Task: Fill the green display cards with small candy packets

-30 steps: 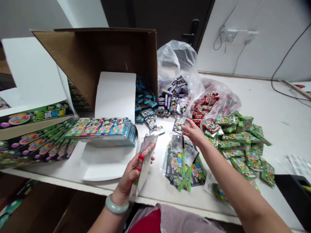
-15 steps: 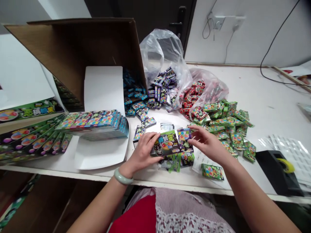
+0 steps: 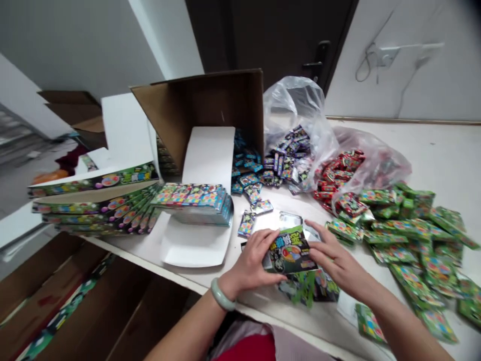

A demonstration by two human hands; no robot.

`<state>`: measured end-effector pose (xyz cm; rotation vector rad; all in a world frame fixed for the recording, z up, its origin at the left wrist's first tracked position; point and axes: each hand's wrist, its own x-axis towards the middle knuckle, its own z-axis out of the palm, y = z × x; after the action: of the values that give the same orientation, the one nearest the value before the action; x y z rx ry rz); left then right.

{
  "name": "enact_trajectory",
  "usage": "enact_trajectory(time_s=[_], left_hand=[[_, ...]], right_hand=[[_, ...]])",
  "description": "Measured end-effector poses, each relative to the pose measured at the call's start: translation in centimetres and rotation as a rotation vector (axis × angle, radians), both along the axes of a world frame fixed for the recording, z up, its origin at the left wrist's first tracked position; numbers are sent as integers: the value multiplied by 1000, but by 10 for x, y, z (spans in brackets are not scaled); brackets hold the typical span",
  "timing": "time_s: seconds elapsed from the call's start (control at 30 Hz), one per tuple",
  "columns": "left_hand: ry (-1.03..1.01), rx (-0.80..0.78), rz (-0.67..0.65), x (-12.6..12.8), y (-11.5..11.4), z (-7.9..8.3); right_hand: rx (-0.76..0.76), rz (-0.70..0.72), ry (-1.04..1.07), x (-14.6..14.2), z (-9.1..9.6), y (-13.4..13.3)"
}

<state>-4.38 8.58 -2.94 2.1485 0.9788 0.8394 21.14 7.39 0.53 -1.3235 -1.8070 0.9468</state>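
My left hand (image 3: 257, 263), with a pale green bangle at the wrist, grips a small black and green printed candy box (image 3: 289, 252) between thumb and fingers. Against the right end of this box rest the fingertips of my right hand (image 3: 340, 258). Its fingers are stretched and somewhat apart, with no separate packet visible in them. Below the box, partly covered by it, lie more flat black and green boxes (image 3: 325, 287) on the table. Just beyond my left hand are a few loose dark candy packets (image 3: 247, 223).
A cardboard carton (image 3: 225, 98) on its side holds blue packets (image 3: 246, 159). Plastic bags spill purple packets (image 3: 289, 150) and red packets (image 3: 340, 173); green packets (image 3: 409, 235) pile at right. Stacked boxes (image 3: 191, 198) stand in a white tray (image 3: 191, 255) at left.
The purple packet at the box's right end no longer shows, and my right fingers now touch that end. The camera has turned left, so everything appears further right.
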Motion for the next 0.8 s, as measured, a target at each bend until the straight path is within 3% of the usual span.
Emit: enact_trajectory(time_s=[0.1,0.17,0.2,0.3,0.4,0.5,0.57,0.7,0.8], left_hand=[[-87,-100,50,-17,1,-4],[-174,-171,70,-27,0,-6],[-222,-199,79,-30,0,-7],[-338,-256,106,-36,-3,-10],[-390,-306,137,-39,-7,-14],[-407,-337,168,-43,-10,-18],[-393,-332,172,-47,-11,-21],[-370,-270,167,-54,-8,-24],[-373,-236,168,-56,-3,-26]], right_hand=[[11,-95,84,-9,13,44],[36,-126,11,-30,16,90],[25,-69,-89,-46,14,115],[-14,12,-270,-106,-6,185],[26,-34,-341,-160,-30,227],[61,-86,-383,-189,-46,243],[67,-96,-381,-191,-51,246],[51,-116,-294,-161,-49,241],[5,-180,-185,-118,-38,217]])
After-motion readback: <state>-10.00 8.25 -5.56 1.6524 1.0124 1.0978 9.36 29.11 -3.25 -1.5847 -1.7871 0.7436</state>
